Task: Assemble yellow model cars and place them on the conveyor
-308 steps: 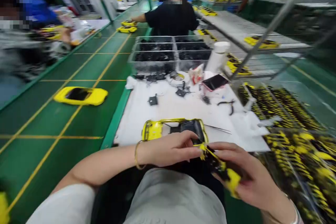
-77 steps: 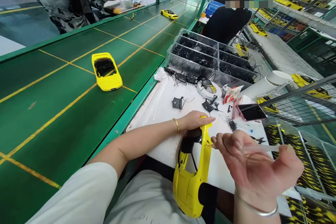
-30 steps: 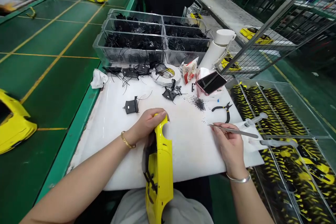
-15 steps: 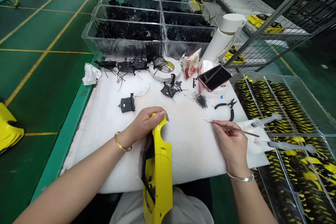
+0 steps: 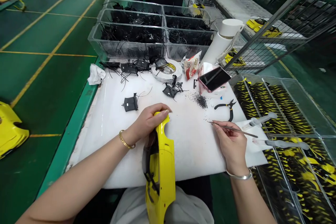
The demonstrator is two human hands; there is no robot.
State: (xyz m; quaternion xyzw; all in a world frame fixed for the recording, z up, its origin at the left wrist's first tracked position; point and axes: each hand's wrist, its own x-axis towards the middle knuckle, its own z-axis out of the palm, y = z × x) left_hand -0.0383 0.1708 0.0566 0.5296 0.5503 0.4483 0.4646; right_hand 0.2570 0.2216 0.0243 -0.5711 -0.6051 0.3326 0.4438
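Found yellow car shell turned on its side over near edge of the surface, clasped at far end by curled fingers of the left hand. Noted metal tweezers pinched between fingers of the right hand, near black pellets.

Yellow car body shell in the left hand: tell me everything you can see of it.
The yellow car body shell is glossy, apparently plastic or painted metal, with a scooped wheel-arch cutout near its far end and another near the bottom. Dark window glazing and black trim show on its left side. It is tipped on its side, flank toward the camera. The left hand grips its far end; its near end runs out of the picture. Whether it rests on anything is unclear.
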